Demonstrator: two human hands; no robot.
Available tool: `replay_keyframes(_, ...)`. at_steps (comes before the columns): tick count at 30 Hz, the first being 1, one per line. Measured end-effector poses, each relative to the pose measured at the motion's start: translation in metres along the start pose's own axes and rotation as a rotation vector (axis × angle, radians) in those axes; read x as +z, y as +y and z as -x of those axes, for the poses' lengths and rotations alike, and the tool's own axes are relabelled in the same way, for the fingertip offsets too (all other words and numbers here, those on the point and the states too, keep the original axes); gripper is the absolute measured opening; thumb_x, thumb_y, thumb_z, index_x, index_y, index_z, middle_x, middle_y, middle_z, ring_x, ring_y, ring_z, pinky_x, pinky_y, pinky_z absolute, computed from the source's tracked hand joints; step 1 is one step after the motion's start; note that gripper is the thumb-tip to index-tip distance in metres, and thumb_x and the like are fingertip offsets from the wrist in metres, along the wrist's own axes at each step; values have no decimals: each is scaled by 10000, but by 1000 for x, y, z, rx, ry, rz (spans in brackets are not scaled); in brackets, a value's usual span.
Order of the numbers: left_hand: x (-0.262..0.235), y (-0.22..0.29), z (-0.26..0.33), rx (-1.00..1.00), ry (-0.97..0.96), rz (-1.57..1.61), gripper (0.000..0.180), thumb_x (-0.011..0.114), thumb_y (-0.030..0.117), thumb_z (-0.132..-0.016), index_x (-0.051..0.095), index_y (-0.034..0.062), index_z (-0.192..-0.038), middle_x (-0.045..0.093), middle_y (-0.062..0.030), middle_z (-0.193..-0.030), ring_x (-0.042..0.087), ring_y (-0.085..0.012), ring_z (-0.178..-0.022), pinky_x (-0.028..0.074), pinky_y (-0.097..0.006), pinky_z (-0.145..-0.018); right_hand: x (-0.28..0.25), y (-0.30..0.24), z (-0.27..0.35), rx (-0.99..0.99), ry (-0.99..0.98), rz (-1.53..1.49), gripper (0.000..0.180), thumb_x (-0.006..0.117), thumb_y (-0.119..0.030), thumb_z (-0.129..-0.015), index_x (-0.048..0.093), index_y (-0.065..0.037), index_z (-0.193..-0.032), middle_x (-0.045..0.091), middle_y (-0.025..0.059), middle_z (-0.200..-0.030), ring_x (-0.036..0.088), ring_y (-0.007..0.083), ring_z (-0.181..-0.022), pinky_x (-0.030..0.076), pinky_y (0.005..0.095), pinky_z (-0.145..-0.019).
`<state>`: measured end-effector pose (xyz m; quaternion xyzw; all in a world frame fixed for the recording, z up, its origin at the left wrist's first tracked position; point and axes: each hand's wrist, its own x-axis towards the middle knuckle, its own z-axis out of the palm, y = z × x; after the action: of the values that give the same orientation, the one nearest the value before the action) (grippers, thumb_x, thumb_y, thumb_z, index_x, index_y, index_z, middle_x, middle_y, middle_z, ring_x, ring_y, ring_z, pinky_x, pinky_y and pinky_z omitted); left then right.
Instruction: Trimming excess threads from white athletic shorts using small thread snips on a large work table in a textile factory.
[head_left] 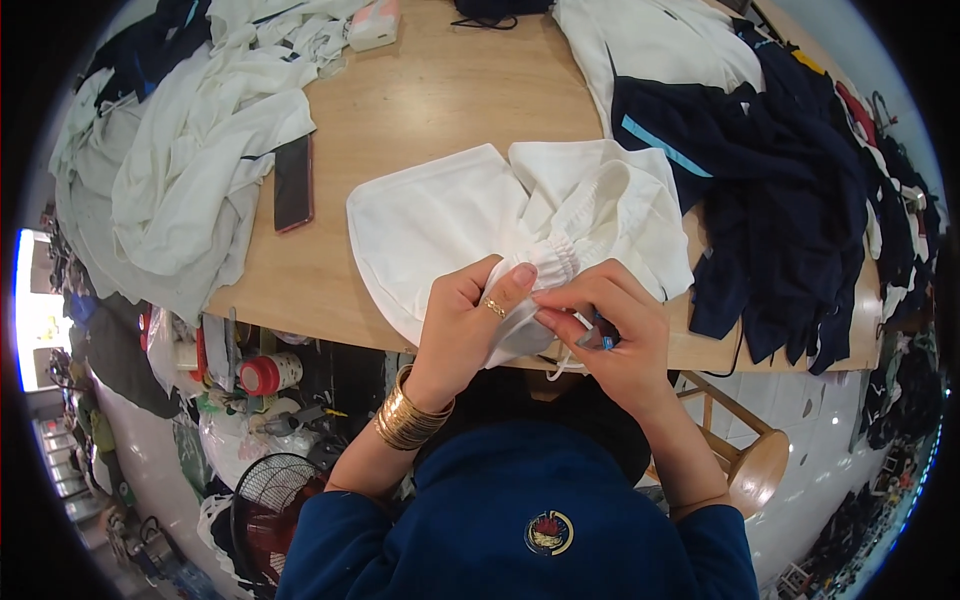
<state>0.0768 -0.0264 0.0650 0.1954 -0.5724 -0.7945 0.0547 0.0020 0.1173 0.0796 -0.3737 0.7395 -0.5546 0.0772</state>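
A white garment (430, 215) with a gathered elastic band lies spread at the table's near edge, its lower part hanging over. My left hand (457, 325) is closed on it, thumb pressing the gathered elastic from above. Close beside it, my right hand (632, 335) pinches the fabric edge between thumb and forefinger. Tucked in that hand's curled fingers is a small metal tool with a blue part, which looks like thread snips (602, 334). A white cord (562, 366) dangles below the hands. Whatever lies right between the fingertips is too small to make out.
The wooden table (420, 100) carries a phone (294, 184) and heaped white clothes (190, 180) on the left. Dark navy garments (780, 180) and a white one (680, 45) lie on the right. Below are a wooden stool (752, 468) and a wire-mesh basket (275, 485).
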Motion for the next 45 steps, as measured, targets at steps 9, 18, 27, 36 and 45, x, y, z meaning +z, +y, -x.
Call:
replay_keyframes(9,7,-13,-7,73,25,-218,322,620,281,-900,606,-13,-770,516,52,-657,386,-18,-622,347,-203,-532,-3,21,15,-85,21,133,339,590,106,-658,569,-63,-952,510,35,-747,498,130,-591,401,250,-504)
replay_keyframes(18,13,-13,-5,-28,11,-32,310,600,272,-912,638,-33,-870,609,14,-739,489,-25,-660,419,-193,-588,-22,11,24,346,72,-461,65,530,-68,-921,487,-31,-952,465,-17,-760,381,50,-665,353,195,-613)
replay_keyframes(27,19,-8,0,3,-108,-289,281,633,220,-884,612,-34,-1002,638,-26,-840,552,-58,-743,455,-210,-669,-33,21,36,232,37,-236,87,608,-20,-848,552,-13,-914,568,35,-765,440,87,-611,394,212,-591)
replay_keyframes(36,26,-12,2,5,-135,-243,280,562,231,-934,606,-35,-1009,623,-15,-845,516,-46,-768,440,-212,-686,-25,13,38,122,119,-138,147,702,-40,-784,627,-37,-910,505,-31,-645,360,35,-529,281,186,-484)
replay_keyframes(45,31,-8,4,35,-130,-371,252,569,221,-927,613,-26,-949,599,14,-783,485,-31,-723,416,-200,-640,-27,25,42,132,-22,45,245,600,1,-796,495,-48,-1012,580,73,-758,548,167,-605,448,262,-588)
